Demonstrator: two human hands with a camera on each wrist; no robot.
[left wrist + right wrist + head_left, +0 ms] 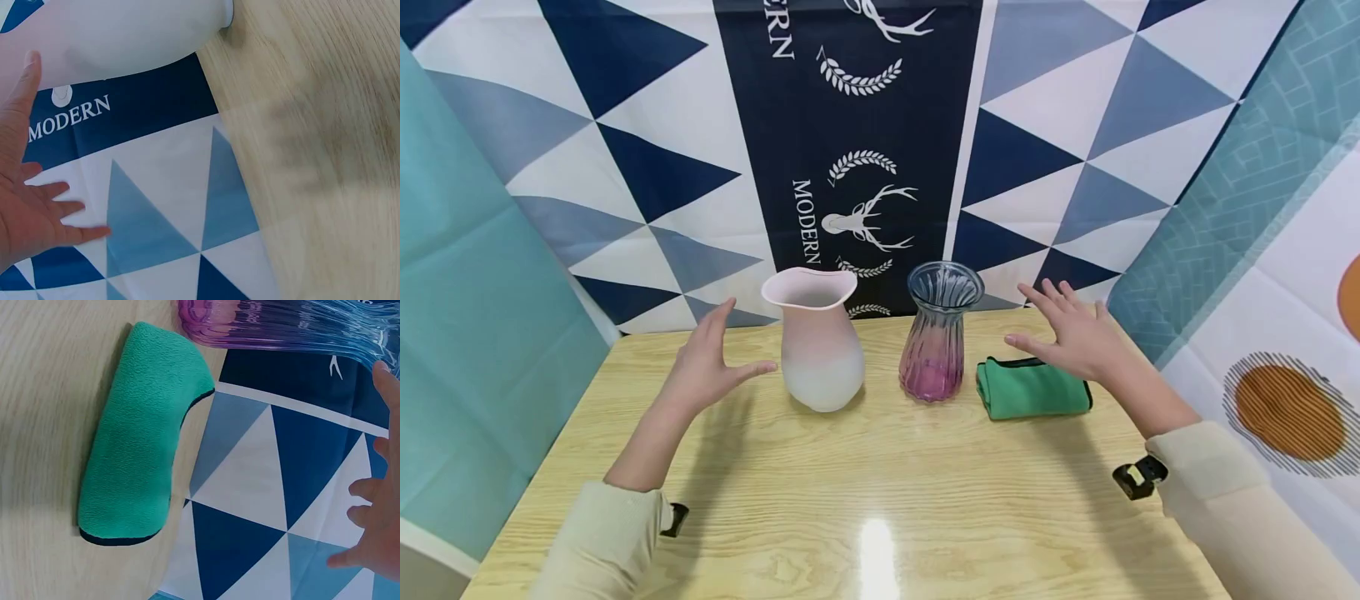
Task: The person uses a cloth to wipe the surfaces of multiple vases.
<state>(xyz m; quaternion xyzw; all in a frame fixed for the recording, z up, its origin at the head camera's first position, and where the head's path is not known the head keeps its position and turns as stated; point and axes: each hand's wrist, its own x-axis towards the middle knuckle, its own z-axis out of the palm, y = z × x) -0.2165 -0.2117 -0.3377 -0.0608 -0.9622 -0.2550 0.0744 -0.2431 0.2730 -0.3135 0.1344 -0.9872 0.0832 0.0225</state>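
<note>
My left hand (703,367) is raised just left of a frosted vase (822,358), pink above and white below, with a wavy flared rim. Its fingers are spread and hold nothing; in the left wrist view the thumb overlaps the frosted vase (137,37). To the right, a ribbed glass vase (934,342) stands upright, blue at the top and purple at the base. My right hand (1075,337) hovers above and behind a folded green cloth (1037,390) with black edging, fingers spread and nothing held. In the right wrist view the green cloth (134,437) lies beside the ribbed vase (275,325).
A light wooden table (805,492) carries everything. Behind it hangs a patterned cloth backdrop (865,125) with triangles and deer heads. A teal panel (482,292) borders the left side, and a white sheet with orange circles (1285,333) the right.
</note>
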